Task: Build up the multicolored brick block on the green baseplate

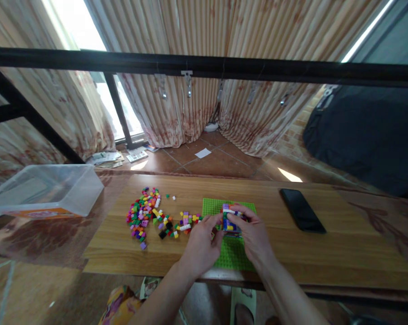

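Note:
A small build of toy bricks [230, 225], with blue, white, yellow and other colours, stands on a green baseplate [233, 255]. My right hand [257, 232] grips the build from the right, its thumb and fingers closed over the top and side. From the left, my left hand [205, 244] has its curled fingertips against the build's left side; whether a loose brick is between them is hidden. A pile of loose toy bricks [141, 216] in many colours lies to the left, and a smaller group of bricks [186, 219] reaches close to my left hand.
A black phone [302, 211] lies on the right of the wooden table [339, 253]. Beyond the table's left end stands a clear plastic bin [85, 185]. A black metal bar [204, 65] with hanging clips crosses ahead, before striped curtains [177, 27]. Papers [105, 159] lie on the floor.

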`<state>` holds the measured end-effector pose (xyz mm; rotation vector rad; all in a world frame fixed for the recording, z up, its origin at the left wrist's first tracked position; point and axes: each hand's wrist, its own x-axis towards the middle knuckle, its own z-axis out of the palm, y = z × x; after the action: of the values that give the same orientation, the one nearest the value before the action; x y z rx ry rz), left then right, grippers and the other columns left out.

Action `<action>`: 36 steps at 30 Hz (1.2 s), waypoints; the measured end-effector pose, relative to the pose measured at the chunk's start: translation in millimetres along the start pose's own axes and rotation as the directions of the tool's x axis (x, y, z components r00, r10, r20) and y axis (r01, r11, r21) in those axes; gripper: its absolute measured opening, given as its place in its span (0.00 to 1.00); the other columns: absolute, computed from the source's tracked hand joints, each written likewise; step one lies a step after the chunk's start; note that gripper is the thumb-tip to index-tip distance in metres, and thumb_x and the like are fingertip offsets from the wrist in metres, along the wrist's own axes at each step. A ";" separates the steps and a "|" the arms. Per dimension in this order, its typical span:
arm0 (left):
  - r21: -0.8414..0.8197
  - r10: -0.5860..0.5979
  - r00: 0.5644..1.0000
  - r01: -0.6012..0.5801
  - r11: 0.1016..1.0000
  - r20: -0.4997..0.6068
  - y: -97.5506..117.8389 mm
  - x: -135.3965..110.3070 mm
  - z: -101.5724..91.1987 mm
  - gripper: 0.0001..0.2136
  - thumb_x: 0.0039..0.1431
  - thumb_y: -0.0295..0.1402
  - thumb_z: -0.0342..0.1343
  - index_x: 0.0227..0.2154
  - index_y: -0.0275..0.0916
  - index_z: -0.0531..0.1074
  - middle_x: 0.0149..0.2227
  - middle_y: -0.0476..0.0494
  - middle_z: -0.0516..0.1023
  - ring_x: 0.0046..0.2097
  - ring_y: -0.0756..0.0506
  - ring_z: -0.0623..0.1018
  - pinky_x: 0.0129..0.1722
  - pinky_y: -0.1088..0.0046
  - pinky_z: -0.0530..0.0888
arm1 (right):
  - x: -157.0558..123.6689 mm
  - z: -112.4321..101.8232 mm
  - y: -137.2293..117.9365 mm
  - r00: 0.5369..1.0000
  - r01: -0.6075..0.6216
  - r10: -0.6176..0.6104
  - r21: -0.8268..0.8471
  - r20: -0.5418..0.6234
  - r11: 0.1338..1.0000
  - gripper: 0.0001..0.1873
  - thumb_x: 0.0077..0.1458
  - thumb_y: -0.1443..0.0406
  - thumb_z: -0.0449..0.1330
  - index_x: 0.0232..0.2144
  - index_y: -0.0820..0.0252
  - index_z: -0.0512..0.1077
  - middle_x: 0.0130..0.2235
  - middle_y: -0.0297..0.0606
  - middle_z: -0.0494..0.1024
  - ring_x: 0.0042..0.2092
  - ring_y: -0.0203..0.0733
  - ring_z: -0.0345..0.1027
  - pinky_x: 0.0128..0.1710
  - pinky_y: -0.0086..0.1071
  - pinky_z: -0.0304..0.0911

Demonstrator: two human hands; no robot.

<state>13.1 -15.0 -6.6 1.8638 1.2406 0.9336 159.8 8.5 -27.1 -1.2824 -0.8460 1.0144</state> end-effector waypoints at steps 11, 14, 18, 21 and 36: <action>0.306 -0.120 0.992 0.125 0.944 -0.034 -16.2 5.1 -48.7 0.13 0.55 0.21 0.50 0.39 0.38 0.76 0.36 0.44 0.78 0.34 0.48 0.76 0.36 0.73 0.71 | 6.1 -11.4 -19.8 0.999 0.029 -0.025 0.097 -0.040 0.995 0.14 0.42 0.60 0.70 0.35 0.55 0.79 0.37 0.37 0.80 0.32 0.38 0.73 0.29 0.32 0.69; 0.453 -0.211 0.975 0.220 0.864 -0.071 -22.6 3.5 -73.5 0.08 0.55 0.25 0.53 0.35 0.38 0.76 0.36 0.44 0.78 0.34 0.47 0.76 0.34 0.73 0.69 | 6.7 -11.9 -24.1 0.998 -0.029 0.039 0.176 -0.056 0.984 0.13 0.39 0.62 0.71 0.31 0.57 0.79 0.32 0.36 0.80 0.29 0.36 0.71 0.28 0.30 0.68; 0.592 -0.243 0.970 0.205 0.779 -0.016 -27.8 -3.3 -79.0 0.08 0.55 0.25 0.53 0.33 0.41 0.75 0.38 0.44 0.78 0.37 0.46 0.77 0.37 0.72 0.68 | 6.1 -9.1 -31.0 0.989 -0.105 0.127 0.240 -0.079 0.965 0.14 0.34 0.64 0.72 0.29 0.59 0.79 0.29 0.33 0.79 0.29 0.33 0.71 0.29 0.26 0.67; 0.640 -0.239 0.971 0.176 0.748 0.012 -30.1 -6.9 -70.6 0.08 0.56 0.25 0.50 0.32 0.41 0.74 0.39 0.44 0.77 0.38 0.45 0.77 0.39 0.71 0.69 | 5.5 -7.0 -34.9 0.985 -0.124 0.150 0.261 -0.082 0.957 0.15 0.32 0.64 0.73 0.28 0.59 0.79 0.28 0.33 0.79 0.28 0.32 0.70 0.27 0.25 0.66; 0.224 -0.083 0.996 0.090 0.970 -0.042 -10.4 2.3 -57.0 0.07 0.63 0.34 0.48 0.32 0.40 0.67 0.27 0.49 0.74 0.29 0.48 0.74 0.30 0.74 0.65 | 8.1 -7.0 -37.1 0.991 -0.005 0.031 0.197 -0.131 0.980 0.12 0.35 0.62 0.70 0.27 0.59 0.78 0.28 0.33 0.78 0.29 0.33 0.69 0.31 0.29 0.64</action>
<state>-39.5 -0.7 13.2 1.9558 1.4882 0.8054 173.8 13.6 8.5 -1.1771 -0.6172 0.9891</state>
